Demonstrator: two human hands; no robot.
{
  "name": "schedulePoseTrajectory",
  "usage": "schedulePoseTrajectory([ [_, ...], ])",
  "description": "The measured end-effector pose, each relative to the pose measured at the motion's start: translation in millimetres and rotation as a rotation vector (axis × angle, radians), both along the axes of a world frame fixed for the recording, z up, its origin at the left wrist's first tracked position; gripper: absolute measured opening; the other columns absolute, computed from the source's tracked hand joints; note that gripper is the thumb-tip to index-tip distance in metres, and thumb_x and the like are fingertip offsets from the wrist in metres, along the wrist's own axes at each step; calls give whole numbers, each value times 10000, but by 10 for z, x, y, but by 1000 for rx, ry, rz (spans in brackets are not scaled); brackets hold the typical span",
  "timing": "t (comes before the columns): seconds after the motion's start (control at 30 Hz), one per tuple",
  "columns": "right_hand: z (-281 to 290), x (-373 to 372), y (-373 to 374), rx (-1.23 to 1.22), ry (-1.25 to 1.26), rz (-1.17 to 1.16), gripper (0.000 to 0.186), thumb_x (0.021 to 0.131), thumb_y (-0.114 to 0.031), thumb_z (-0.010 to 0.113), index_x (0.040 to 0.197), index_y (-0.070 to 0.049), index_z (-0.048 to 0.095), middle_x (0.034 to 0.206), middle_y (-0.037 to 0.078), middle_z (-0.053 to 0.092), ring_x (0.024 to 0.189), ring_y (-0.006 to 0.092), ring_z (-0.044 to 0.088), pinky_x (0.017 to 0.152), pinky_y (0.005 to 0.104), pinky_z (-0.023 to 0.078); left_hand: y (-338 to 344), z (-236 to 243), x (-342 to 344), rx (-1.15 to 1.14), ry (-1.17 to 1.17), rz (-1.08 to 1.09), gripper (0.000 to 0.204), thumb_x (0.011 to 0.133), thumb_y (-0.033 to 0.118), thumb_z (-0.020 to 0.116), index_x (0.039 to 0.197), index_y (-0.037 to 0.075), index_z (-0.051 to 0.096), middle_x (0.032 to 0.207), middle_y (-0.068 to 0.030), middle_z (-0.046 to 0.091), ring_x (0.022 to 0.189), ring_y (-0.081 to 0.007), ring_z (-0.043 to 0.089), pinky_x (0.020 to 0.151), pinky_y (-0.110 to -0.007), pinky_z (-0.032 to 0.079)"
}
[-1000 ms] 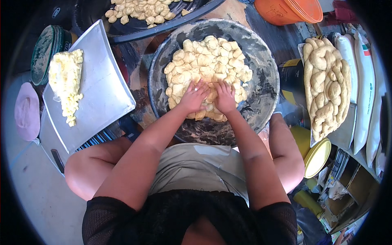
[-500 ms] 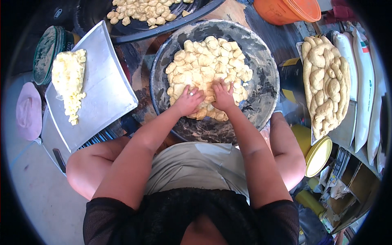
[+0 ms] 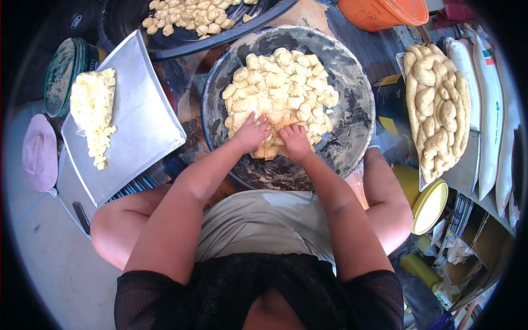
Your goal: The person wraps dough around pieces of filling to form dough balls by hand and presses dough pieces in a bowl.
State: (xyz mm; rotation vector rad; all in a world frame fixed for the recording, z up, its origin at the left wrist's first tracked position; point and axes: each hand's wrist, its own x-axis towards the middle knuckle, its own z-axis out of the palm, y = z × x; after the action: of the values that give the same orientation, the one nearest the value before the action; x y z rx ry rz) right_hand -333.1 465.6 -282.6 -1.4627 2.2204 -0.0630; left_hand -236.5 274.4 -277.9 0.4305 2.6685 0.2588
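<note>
A mound of pale yellow dough lumps fills the middle of a wide, dark round basin in front of me. My left hand, with a ring on one finger, rests on the near left part of the mound; its thumb and fingers are apart. To its right, my right hand touches the dough at the near edge, fingers bent slightly and a little spread. Between the hands the dough looks flattened and smeared. The undersides of both hands are hidden, and I see no lump lifted in either one.
A metal tray at left bears a pale yellow, crumbly block. Behind, another basin holds more lumps. Braided dough lies on a tray at right, beside white sacks. An orange bucket stands behind; a yellow-lidded tub is near my knee.
Both hands have shifted slightly: the right hand has drawn back toward me with its fingers more bent, and the left has moved a little left and up. The dough between them is more exposed.
</note>
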Motion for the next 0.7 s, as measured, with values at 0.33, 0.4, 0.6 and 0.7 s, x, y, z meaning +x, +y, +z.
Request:
schedulePoseTrajectory([
  [0.33,-60,111,-68,-24,200,-20,423,745,-193,685,1150,-176,565,1111,55,550,1131,265,487,982,470,347,-215,71,44,138,103,144,320,799,75,551,1106,127,624,1224,-71,517,1226,-243,447,984,-476,373],
  [0.4,12,-80,-157,-31,-171,-265,386,719,-129,692,1089,-147,583,1109,64,578,1084,299,534,963,456,391,-333,3,-83,131,-4,165,289,751,38,604,1030,86,665,1220,-119,557,1192,-269,502,917,-448,433],
  [0.6,271,-743,106,-485,-826,-1080,441,725,-1,576,1142,-137,532,1018,82,606,899,222,614,703,344,534,-497,479,-378,589,-21,713,389,715,2,602,1103,23,606,1014,-227,634,962,-376,610,843,-387,486],
  [0.7,627,-990,298,-567,-1378,-1145,506,739,-17,557,1229,-125,492,1020,103,599,847,216,624,631,321,564,-476,901,-415,758,-7,864,445,731,0,608,1172,47,578,1074,-220,622,1002,-360,604,860,-386,484],
])
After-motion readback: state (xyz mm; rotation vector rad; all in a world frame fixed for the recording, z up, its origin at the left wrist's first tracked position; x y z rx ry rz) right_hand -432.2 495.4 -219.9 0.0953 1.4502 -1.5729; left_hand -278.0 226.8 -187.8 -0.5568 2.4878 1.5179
